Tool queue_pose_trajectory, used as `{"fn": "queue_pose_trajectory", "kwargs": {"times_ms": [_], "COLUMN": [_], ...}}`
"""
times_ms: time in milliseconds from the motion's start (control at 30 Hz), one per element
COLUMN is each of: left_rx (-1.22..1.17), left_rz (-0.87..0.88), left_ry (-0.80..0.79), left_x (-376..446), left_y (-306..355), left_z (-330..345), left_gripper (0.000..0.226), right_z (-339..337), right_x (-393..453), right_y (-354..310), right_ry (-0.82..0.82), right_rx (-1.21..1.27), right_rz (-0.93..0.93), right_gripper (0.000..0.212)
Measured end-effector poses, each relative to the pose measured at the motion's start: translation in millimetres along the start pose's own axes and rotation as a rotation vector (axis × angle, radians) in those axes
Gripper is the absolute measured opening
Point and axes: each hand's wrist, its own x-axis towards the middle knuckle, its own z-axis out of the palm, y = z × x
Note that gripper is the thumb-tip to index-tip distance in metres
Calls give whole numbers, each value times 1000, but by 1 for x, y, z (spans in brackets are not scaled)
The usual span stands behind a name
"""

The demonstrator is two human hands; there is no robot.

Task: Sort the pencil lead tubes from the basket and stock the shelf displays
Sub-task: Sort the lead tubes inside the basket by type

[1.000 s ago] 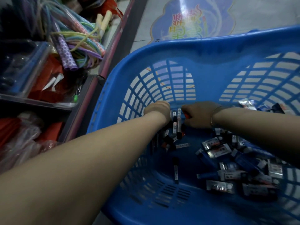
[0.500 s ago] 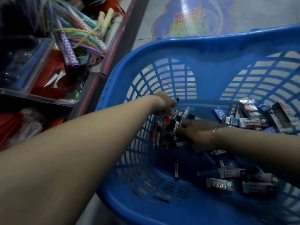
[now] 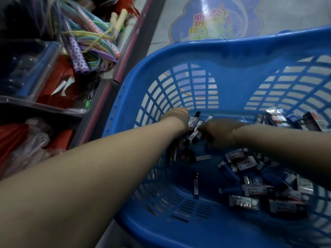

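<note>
Since half a second ago: right hand (image 3: 221, 130) lifted slightly toward 12 o'clock and closer to the left hand (image 3: 176, 119), both meeting over the same cluster; camera view dipped a little. Item 1: blue slatted plastic laundry-style basket (image 3: 232, 51), filling the frame from centre to 3 o'clock. Item 2: slim black-and-white pencil lead tubes (image 3: 194, 126), bunched upright against the basket wall at centre, left hand curled round the bundle, apparently collecting like with like. Right hand, fingers bent down into the same bunch, seemingly feeding or straightening a tube; exact pinch cannot be told, the fingertips being hidden. Item 3: single loose black lead tube (image 3: 196, 185), lying flat on the basket floor at 6 o'clock of the hands, well apart. Item 4: small flat boxed lead packs, blue and silver (image 3: 250, 185), heaped at 4 o'clock, more along the far wall at 3 o'clock, evidently the unsorted remainder. Item 5: shelf unit at 9 o'clock with clear plastic bins (image 3: 32, 72); pastel skipping ropes (image 3: 89, 38) at 11 o'clock. Judgement: sorting underway, shelf stocking not yet begun.
</note>
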Motion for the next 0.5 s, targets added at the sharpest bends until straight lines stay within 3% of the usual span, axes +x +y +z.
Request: {"fn": "queue_pose_trajectory", "kwargs": {"times_ms": [33, 233, 400, 500], "left_rx": [5, 82, 60, -10], "left_rz": [7, 54, 57, -4], "left_ry": [-27, -54, -75, -69], "left_x": [0, -6, -7, -6], "left_y": [0, 3, 3, 4], "left_z": [1, 5, 6, -5], "left_gripper": [38, 39, 42, 37], "right_z": [-5, -20, -22, -21], "right_x": [-1, 0, -1, 0], "right_y": [5, 22, 17, 12], "right_ry": [15, 116, -69, -34], "right_rx": [142, 757, 917, 974], "right_rz": [42, 317, 409, 459], "right_gripper": [17, 11, 23, 28]}}
